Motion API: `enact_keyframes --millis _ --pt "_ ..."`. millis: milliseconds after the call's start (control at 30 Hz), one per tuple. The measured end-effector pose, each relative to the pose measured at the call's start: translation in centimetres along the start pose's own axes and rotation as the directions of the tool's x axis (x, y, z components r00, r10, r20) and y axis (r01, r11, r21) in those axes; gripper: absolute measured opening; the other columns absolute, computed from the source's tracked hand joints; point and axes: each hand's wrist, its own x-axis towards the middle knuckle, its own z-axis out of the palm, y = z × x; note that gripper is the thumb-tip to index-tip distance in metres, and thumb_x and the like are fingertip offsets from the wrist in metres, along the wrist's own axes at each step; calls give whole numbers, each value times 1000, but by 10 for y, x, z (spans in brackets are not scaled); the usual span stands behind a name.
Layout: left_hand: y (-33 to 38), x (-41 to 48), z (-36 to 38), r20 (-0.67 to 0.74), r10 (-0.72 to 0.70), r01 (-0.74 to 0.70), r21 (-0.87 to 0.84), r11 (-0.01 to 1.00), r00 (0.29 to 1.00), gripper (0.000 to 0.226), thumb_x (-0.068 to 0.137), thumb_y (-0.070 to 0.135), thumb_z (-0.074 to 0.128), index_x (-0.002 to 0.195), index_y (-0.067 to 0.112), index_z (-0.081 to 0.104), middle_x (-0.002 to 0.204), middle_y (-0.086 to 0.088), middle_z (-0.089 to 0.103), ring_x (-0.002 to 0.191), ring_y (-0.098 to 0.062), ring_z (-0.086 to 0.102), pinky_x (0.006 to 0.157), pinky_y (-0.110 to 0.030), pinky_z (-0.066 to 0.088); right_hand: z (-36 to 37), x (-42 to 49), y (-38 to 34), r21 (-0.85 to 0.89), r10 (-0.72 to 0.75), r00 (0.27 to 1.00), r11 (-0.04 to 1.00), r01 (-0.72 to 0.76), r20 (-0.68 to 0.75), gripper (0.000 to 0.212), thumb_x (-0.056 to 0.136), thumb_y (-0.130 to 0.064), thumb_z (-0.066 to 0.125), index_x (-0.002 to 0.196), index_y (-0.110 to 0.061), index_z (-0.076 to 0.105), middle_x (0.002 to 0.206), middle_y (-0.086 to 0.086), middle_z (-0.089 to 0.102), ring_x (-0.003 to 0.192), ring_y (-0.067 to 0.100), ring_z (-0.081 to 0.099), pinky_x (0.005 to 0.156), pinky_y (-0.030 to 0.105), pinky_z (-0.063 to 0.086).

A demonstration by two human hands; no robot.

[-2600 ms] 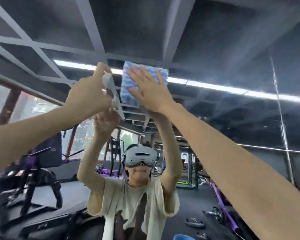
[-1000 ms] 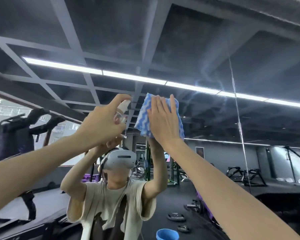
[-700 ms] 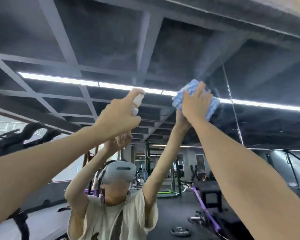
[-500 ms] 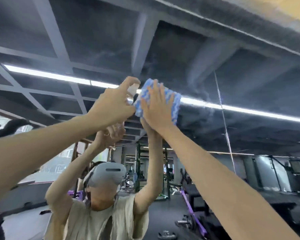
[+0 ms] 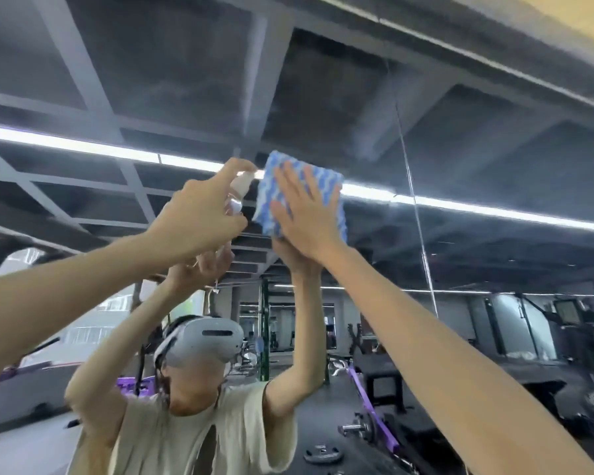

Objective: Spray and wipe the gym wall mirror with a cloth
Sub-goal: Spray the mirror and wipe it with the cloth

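Both arms reach up toward the wall mirror (image 5: 467, 159), which fills the view and reflects the dark beamed ceiling of the gym. The right hand (image 5: 306, 217) lies flat with its fingers straight and spread, pressing a blue-and-white wavy-striped cloth (image 5: 326, 183) against the glass high up. The cloth sits just under the reflected light strip (image 5: 83, 147) and to the left of the thin vertical seam (image 5: 415, 207) between mirror panels. Just beside the cloth, on its left, the left hand (image 5: 199, 221) is curled around a small spray bottle (image 5: 239, 190). Its forefinger is hooked over the white top, and the nozzle end is very near the cloth's left edge; whether they touch I cannot tell. Hazy streaks show on the glass above and to the right of the cloth. Lower down, the mirror shows the person's reflection with both arms raised, wearing a pale headset (image 5: 206, 341) and a cream short-sleeved shirt (image 5: 192, 433). Behind the reflection, on the dark gym floor, lie a purple bar (image 5: 374, 413) and a round weight plate (image 5: 323, 454), with racks and machines farther back.
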Motion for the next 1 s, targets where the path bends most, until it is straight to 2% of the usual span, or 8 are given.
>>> enact_keyframes --millis 67,167,300,400,500,767,900,1000 --pt "8 -4 8 -8 -5 5 -17 1000 1000 59 80 11 58 131 35 39 70 -6 64 52 -20 56 49 -25 41 10 -24 -5 -53 -223 971 972 228 87 63 96 -53 5 155 -30 9 163 -12 5 151 18 -3 113 63 -14" --pt "15 -18 13 16 -8 8 8 1000 1000 61 82 9 58 134 35 37 63 3 58 46 -19 54 45 -28 42 7 -53 71 -10 288 956 957 -289 -61 67 94 -55 3 156 -30 3 164 -8 0 151 19 -4 115 64 -7" --pt "12 -43 -1 133 -6 -7 103 995 991 63 85 12 61 137 34 34 71 0 65 40 -16 56 42 -29 53 -4 -98 88 102 743 669 665 -740 9 57 103 -49 16 156 -32 0 165 0 -9 150 25 -11 113 67 -9" --pt "11 -60 -16 153 -46 23 152 988 987 65 83 10 62 138 32 35 84 1 63 43 -12 56 40 -21 47 19 -128 -8 101 215 976 971 -218 32 57 100 -51 6 154 -33 0 165 -2 -2 151 25 -9 112 64 -16" --pt "12 -71 -29 133 -130 112 134 985 983 64 81 15 61 138 30 36 96 -5 60 50 -8 51 49 -24 44 32 -150 -54 39 -264 964 964 263 38 55 101 -45 20 153 -27 24 161 -1 22 150 28 12 115 61 -4" --pt "-31 -127 -40 82 -287 246 329 912 955 76 79 3 61 143 34 33 84 1 58 58 -15 53 51 -23 36 17 -104 -31 113 495 868 861 -496 34 57 105 -43 12 156 -25 -7 164 -1 -12 150 27 -14 112 69 -7" --pt "-48 -164 -49 -157 -489 513 226 828 858 66 83 6 55 138 36 34 83 -5 60 66 -26 51 69 -36 42 48 -148 -172 158 103 994 983 -94 -49 58 102 -41 12 157 -22 16 164 1 9 151 31 4 111 66 -16" --pt "-57 -207 -60 -58 -469 458 344 819 882 61 84 7 54 135 34 35 74 -5 61 61 -26 52 57 -31 39 62 -181 -254 166 -221 975 961 220 -11 56 100 -36 20 151 -21 37 160 -1 26 149 28 15 116 62 -11"
